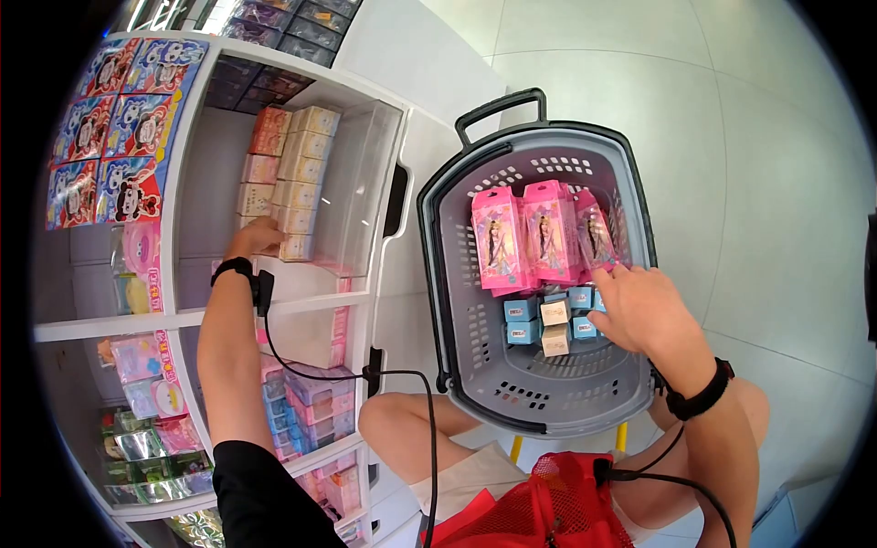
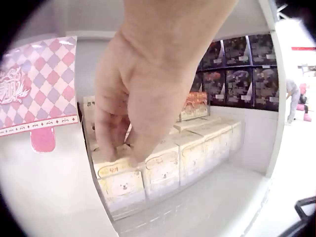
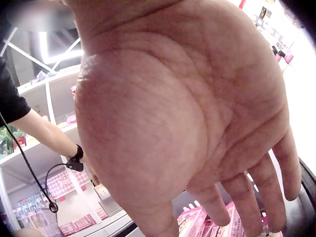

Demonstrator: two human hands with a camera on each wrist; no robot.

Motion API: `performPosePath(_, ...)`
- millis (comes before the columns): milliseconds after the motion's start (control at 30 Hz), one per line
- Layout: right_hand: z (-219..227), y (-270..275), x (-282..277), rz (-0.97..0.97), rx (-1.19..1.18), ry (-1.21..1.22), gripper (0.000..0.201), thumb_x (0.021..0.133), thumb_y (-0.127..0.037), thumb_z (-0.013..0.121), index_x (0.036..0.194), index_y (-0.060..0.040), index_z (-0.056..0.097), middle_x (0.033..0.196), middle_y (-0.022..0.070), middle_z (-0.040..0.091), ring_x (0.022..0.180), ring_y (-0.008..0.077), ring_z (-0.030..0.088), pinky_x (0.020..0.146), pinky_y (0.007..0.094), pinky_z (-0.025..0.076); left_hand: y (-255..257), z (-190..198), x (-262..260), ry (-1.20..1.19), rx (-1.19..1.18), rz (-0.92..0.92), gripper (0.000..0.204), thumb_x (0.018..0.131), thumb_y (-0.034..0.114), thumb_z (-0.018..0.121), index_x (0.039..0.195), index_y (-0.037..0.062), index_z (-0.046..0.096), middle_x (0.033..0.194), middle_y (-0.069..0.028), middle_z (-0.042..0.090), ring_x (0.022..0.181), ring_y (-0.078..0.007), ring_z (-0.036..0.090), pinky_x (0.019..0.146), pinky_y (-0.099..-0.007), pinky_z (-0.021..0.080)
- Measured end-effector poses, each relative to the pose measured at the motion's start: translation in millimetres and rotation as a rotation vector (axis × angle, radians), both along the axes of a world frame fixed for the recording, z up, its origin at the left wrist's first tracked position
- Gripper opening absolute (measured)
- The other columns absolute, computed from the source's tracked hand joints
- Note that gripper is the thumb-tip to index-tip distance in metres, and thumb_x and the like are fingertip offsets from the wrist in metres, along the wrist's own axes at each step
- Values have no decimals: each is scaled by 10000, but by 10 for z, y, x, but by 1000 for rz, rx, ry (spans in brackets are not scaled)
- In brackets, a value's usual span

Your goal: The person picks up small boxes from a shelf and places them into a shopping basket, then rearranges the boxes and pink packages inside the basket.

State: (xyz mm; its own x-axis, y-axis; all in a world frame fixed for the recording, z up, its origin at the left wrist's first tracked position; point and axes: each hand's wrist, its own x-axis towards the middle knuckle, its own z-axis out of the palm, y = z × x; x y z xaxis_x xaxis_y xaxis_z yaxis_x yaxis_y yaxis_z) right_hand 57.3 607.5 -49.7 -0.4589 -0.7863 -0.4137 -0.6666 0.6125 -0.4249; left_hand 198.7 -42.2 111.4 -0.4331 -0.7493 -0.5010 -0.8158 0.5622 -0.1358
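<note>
Two rows of small cream boxes (image 1: 297,194) (image 2: 162,168) stand inside a white shelf compartment, behind a clear front panel. My left hand (image 1: 257,239) (image 2: 143,94) reaches in from above, its bent fingers touching the top of the nearest end box (image 2: 122,185); no box is lifted. Over the right side of a grey basket (image 1: 484,370), my right hand (image 1: 641,306) (image 3: 182,108) hangs with its fingers loosely spread and the palm bare. Its fingertips are beside the rightmost pink doll box (image 1: 596,233). Blue boxes (image 1: 522,332) and cream boxes (image 1: 554,313) lie below the pink ones.
Red and blue packets (image 1: 105,132) hang at the shelf's left. Dark boxes (image 2: 238,81) stand behind the cream ones. Lower shelves hold pink and purple packages (image 1: 320,406). The basket's black handle (image 1: 498,105) sticks up at its far end. A black cable (image 1: 429,402) crosses between the wrists.
</note>
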Motion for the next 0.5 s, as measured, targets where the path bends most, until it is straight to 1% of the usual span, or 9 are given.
performPosePath(67, -13, -1, 1, 7, -1, 7, 387, 932, -357, 669, 1159, -49, 612, 1098, 152, 704, 1046, 320, 690, 894, 458, 530, -217, 2, 31, 42, 165, 137, 261, 881, 100, 698, 1047, -97, 655, 889, -131, 699, 738, -228, 703, 722, -341, 619)
performPosePath(100, -21, -7, 12, 7, -2, 3, 387, 932, -357, 669, 1159, -49, 612, 1098, 152, 704, 1046, 320, 690, 894, 458, 530, -162, -8, 31, 38, 164, 138, 261, 881, 100, 698, 1047, -97, 655, 889, -131, 699, 738, -228, 703, 722, -341, 619)
performPosePath(167, -25, -35, -2, 24, 43, 1, 387, 935, -358, 665, 1166, -51, 611, 1105, 151, 702, 1046, 315, 690, 896, 451, 532, 25, 4, 17, 178, 128, 209, 234, 885, 69, 690, 1056, -86, 652, 919, -131, 685, 807, -230, 697, 767, -351, 617)
performPosePath(200, -18, -39, -7, 24, 44, 3, 387, 935, -358, 665, 1166, -51, 611, 1105, 151, 702, 1046, 315, 690, 896, 451, 532, 36, 23, -3, 180, 128, 210, 234, 885, 69, 690, 1056, -86, 652, 919, -131, 685, 807, -230, 697, 767, -351, 617)
performPosePath(267, -4, -38, -4, 17, 46, -10, 392, 937, -362, 664, 1171, -52, 611, 1118, 148, 700, 1053, 309, 691, 895, 446, 533, 63, 26, -60, 125, 116, 255, 319, 882, 64, 699, 1152, -84, 614, 1019, -145, 670, 896, -238, 693, 802, -359, 617)
performPosePath(300, -9, -37, -8, 17, 46, -10, 392, 937, -362, 664, 1171, -52, 611, 1118, 148, 700, 1053, 309, 691, 895, 446, 533, 10, 9, -41, 124, 116, 254, 319, 882, 64, 699, 1152, -84, 614, 1019, -145, 670, 896, -238, 693, 802, -359, 617)
performPosePath(367, -19, -45, -1, 25, 54, 3, 397, 937, -368, 664, 1171, -52, 611, 1123, 147, 698, 1060, 308, 690, 895, 447, 534, -155, -11, 53, 244, 174, 312, 436, 884, 66, 699, 1260, -93, 548, 1090, -147, 653, 916, -245, 694, 832, -372, 620)
performPosePath(467, -14, -51, -6, 20, 41, 7, 401, 936, -368, 665, 1174, -49, 610, 1120, 149, 697, 1064, 310, 689, 898, 452, 532, -1, 26, 30, 271, 166, 310, 520, 886, 68, 697, 1340, -88, 497, 1116, -149, 640, 914, -252, 699, 835, -380, 626)
performPosePath(500, -33, -42, 12, 21, 40, 7, 401, 936, -368, 665, 1174, -49, 610, 1120, 149, 697, 1064, 310, 689, 898, 452, 532, -11, 19, 26, 270, 165, 311, 520, 886, 68, 697, 1340, -88, 497, 1116, -149, 640, 914, -252, 699, 835, -380, 626)
